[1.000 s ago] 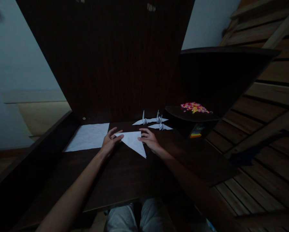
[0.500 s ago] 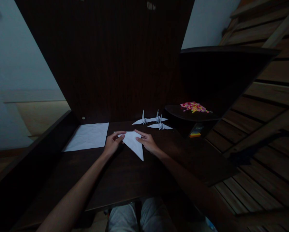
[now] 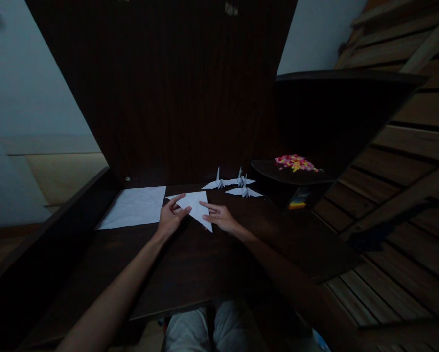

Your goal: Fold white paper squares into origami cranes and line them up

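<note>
A folded sheet of white paper (image 3: pixel 195 201), roughly triangular with one corner pointing toward me, is held just over the dark desk. My left hand (image 3: pixel 171 215) grips its left side, thumb and forefinger on the paper. On the right edge, my right hand (image 3: pixel 221 216) holds it with thumb and fingers; some fingertips are hidden beneath. Behind my hands stand three white paper cranes (image 3: pixel 245 191) with spread wings, close together. Left of my left hand lies a flat white sheet (image 3: pixel 134 208), slightly creased.
A dark corner shelf (image 3: pixel 266 169) at the right carries a pile of small pink, red and yellow pieces (image 3: pixel 296 162). Under it sits a small box (image 3: pixel 298 198) with a yellow-orange part. A tall dark panel (image 3: pixel 168 98) rises behind the desk (image 3: pixel 190 274); slatted wood (image 3: pixel 406 195) is on the right.
The folded paper has turned and shifted a little up and left, its near corner now farther from me. Both hands have changed their grip on it; the cranes and flat sheet stay put.
</note>
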A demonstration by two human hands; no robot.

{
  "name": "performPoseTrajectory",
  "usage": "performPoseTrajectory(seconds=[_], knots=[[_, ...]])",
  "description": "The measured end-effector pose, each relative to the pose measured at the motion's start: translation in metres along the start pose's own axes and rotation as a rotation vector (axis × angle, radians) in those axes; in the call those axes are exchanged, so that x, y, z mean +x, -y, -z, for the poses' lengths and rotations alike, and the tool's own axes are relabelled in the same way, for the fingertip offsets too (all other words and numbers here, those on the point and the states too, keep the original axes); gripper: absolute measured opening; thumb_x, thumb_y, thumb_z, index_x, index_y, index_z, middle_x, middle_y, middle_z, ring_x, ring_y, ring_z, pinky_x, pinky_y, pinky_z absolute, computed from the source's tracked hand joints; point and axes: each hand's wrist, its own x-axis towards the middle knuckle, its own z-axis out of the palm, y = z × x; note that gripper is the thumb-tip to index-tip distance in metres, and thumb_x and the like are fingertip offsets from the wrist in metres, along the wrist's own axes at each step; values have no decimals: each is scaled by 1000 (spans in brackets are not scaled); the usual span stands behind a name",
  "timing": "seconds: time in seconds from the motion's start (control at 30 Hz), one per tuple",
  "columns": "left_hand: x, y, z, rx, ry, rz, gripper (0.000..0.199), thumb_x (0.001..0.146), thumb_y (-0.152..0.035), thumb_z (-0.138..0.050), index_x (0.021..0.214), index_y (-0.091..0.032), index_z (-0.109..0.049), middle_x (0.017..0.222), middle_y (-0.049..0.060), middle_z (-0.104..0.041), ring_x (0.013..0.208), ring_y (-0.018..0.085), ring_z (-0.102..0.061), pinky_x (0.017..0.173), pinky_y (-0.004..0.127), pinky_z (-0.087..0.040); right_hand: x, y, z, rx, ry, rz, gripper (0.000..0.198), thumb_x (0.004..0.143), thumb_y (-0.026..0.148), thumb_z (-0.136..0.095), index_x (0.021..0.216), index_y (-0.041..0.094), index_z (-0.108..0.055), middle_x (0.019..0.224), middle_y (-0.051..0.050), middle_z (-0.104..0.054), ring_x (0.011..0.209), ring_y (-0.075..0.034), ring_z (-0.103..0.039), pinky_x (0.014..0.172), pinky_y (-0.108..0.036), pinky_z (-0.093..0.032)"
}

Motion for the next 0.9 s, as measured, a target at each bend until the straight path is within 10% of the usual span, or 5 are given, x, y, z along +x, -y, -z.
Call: performPoseTrajectory(seconds=[0.37, 0.63, 0.77, 0.9], knots=[[4, 2, 4, -19, -112, -36, 72, 59, -31, -81, 125, -15, -58, 80, 3, -68, 74, 18, -65, 70, 29, -51, 0, -3, -1, -46, 33, 45, 73, 66, 40, -77, 130, 12, -56, 62, 4, -57, 53, -13, -60, 49, -27, -55], [2, -6, 9, 140, 36, -22, 42, 60, -33, -79, 96, -13, -74, 56, -3, -56, 53, 11, -49, 54, 24, -40, 2, 2, -1, 85, -67, 44, 81, 72, 37, -72, 142, 29, -32, 72, 6, -61, 51, -11, -62, 44, -23, -53], [0, -9, 4, 121, 200, 45, 38, 60, -28, -77, 95, -13, -74, 76, 3, -68, 68, 16, -58, 65, 27, -45, 4, -1, 1, 53, -112, 21, 57, 69, 38, -74, 118, 18, -54, 63, 4, -62, 46, -12, -61, 41, -23, -51], [-2, -6, -1, -3, 211, 97, 75, 61, -24, -75, 132, -16, -51, 96, 6, -70, 86, 20, -65, 78, 32, -48, 6, -4, 1, 30, -185, 38, 37, 63, 37, -76, 88, 14, -61, 58, 1, -63, 43, -12, -59, 39, -21, -47]])
